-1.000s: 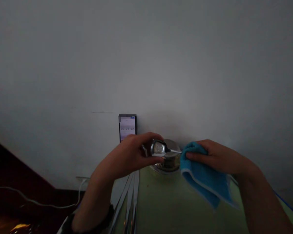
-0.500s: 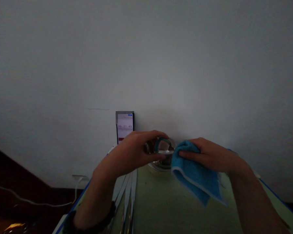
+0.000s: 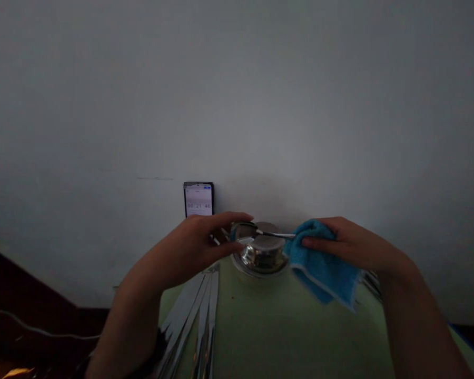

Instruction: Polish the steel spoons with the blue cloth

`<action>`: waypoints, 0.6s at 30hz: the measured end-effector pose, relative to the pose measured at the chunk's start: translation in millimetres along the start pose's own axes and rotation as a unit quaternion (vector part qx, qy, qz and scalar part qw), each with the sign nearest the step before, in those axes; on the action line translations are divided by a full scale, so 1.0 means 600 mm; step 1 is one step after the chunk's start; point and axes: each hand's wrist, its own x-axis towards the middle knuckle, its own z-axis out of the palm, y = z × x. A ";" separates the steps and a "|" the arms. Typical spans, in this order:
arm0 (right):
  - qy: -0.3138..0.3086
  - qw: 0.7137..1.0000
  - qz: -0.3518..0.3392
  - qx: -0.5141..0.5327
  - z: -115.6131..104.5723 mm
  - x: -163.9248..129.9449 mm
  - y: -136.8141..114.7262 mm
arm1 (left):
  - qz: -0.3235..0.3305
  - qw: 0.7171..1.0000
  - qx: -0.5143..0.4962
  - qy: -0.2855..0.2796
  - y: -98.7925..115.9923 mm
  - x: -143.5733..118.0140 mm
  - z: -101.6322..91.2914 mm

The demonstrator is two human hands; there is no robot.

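A single readout can be read — 00:21:46, on the pale phone screen (image 3: 199,198); the last pair of digits is dim and could be misread. Smaller marks near the screen's top — blurred, too tiny to make out.

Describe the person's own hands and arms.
The left hand and right hand are ungloved. The right forearm is bare as far as it shows; around the left forearm sits a dark band or sleeve edge, too dim to tell which.

Left hand (image 3: 199,237), right hand (image 3: 349,243) (level)
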 end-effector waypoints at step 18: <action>0.062 0.974 -0.081 -0.201 0.046 0.012 -0.073 | -0.103 0.969 -0.186 -0.128 0.018 0.007 0.025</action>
